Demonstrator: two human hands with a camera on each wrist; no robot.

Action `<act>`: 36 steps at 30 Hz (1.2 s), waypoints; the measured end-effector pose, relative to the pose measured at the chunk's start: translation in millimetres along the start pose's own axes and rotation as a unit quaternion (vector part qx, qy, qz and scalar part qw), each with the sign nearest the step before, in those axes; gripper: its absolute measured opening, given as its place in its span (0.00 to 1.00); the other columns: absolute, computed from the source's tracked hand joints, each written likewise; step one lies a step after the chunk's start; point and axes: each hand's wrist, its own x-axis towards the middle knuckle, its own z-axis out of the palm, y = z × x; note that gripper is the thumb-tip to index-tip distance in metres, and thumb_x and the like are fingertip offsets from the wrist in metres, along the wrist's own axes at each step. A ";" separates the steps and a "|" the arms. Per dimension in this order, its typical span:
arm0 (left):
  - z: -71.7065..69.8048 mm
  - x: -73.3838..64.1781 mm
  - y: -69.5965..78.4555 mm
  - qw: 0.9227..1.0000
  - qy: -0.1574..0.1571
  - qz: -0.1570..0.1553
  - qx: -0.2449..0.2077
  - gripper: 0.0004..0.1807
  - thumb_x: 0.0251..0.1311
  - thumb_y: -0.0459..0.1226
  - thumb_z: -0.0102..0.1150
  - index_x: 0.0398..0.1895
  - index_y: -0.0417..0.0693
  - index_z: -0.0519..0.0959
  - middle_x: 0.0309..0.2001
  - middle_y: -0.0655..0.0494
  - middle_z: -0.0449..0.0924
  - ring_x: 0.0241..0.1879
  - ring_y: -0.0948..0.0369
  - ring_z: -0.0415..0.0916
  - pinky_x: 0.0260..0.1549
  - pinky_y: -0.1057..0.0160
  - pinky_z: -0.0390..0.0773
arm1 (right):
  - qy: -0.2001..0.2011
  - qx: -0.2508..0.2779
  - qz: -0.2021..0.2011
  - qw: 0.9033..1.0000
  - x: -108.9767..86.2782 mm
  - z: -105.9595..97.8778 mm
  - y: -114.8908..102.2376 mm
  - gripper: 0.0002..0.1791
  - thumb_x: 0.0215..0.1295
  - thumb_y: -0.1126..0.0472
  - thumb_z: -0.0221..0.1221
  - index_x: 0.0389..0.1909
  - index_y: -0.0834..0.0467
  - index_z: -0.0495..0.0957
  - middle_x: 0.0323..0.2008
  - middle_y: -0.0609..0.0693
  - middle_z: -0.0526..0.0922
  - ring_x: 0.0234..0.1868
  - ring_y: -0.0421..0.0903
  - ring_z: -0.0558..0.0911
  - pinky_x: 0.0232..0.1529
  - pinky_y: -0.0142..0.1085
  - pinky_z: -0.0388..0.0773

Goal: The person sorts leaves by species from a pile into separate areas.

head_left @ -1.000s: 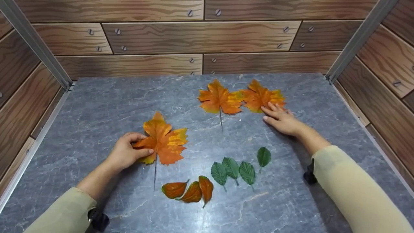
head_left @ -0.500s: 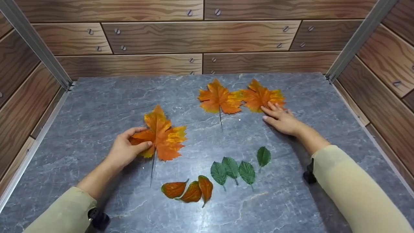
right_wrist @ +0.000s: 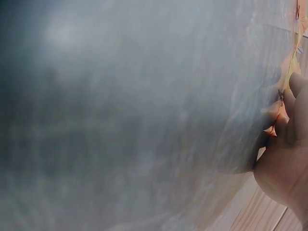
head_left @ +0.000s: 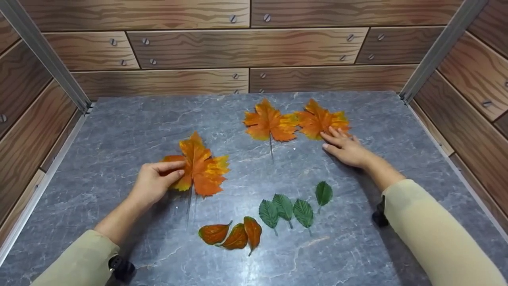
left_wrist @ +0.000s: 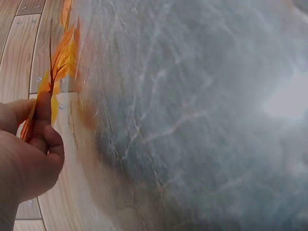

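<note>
On the left of the head view my left hand (head_left: pixel 152 182) pinches the left lobe of an orange-yellow maple leaf (head_left: pixel 204 171) between thumb and fingers. In the left wrist view this leaf (left_wrist: pixel 62 60) stands edge-on, a little above the tabletop, its thin stem pointing away. Toward the back right, my right hand (head_left: pixel 347 149) rests its extended fingers on the lower edge of a second maple leaf (head_left: pixel 315 119), covering that corner. A third maple leaf (head_left: pixel 270 121) lies beside it, their lobes touching. Only part of the right hand (right_wrist: pixel 284 159) shows in the right wrist view.
Several green leaves (head_left: pixel 303 212) lie in the middle of the grey marbled table (head_left: pixel 131 119). Left of them are three reddish-brown leaves (head_left: pixel 235 236) with green edges. Wood-patterned panels (head_left: pixel 246 47) enclose the back and sides.
The left maple leaf has moved slightly up the view, and the left hand's index finger now lies over its front. The right hand and the other leaves have stayed put.
</note>
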 end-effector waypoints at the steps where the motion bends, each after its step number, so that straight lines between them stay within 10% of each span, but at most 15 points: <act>1: -0.3 -0.4 -0.1 1.000 0.001 0.000 0.008 0.16 0.71 0.31 0.67 0.60 0.40 0.87 0.58 0.42 0.86 0.59 0.49 0.82 0.45 0.74 0.82 | 0.000 -0.001 -0.001 1.000 -0.1 0.3 -0.5 0.37 0.86 0.38 0.41 0.86 0.51 0.52 0.86 0.60 0.38 0.84 0.65 0.33 0.75 0.69 0.23; 14: -10.2 10.4 21.6 0.999 0.031 0.032 -0.022 0.19 0.70 0.27 0.65 0.63 0.36 0.83 0.60 0.38 0.84 0.47 0.69 0.83 0.45 0.71 0.84 | -0.001 -0.008 0.001 1.000 -0.8 -0.2 0.4 0.37 0.86 0.37 0.41 0.86 0.51 0.52 0.86 0.60 0.37 0.84 0.64 0.32 0.75 0.70 0.24; 36: -8.6 72.8 63.9 0.993 0.061 0.024 -0.094 0.19 0.75 0.29 0.60 0.66 0.39 0.82 0.64 0.42 0.82 0.57 0.57 0.81 0.47 0.70 0.83 | -0.002 0.002 0.000 1.000 0.9 1.9 0.4 0.37 0.86 0.39 0.42 0.86 0.52 0.52 0.85 0.60 0.37 0.84 0.66 0.33 0.75 0.71 0.24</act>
